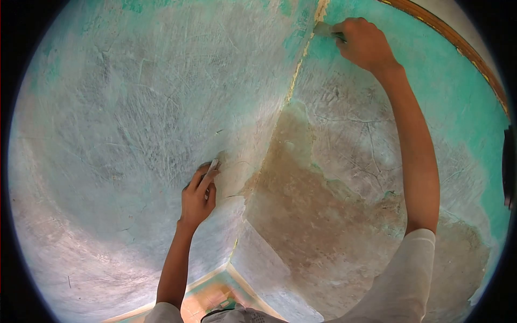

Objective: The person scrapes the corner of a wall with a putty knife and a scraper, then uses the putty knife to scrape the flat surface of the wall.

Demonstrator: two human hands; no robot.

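High up near the corner, my right hand [366, 46] is closed around a scraper [323, 29]. Its flat blade lies against the yellowish corner line [293, 81], where two worn green-painted walls meet. Lower down, my left hand [198, 200] is at the scuffed left wall [129, 107], with its fingers bent around a small flat grey piece [214, 164]. The exact kind of that piece is not clear. Between the hands, a brown patch of bare plaster [301, 188] spreads over the right wall [350, 129], bordered by flaking paint and cracks.
A brown wooden edge [458, 40] curves along the upper right. At the far right margin is a dark object [508, 167], partly cut off. Tiled floor [207, 304] shows at the bottom, below a pale band [258, 301] along the foot of the walls.
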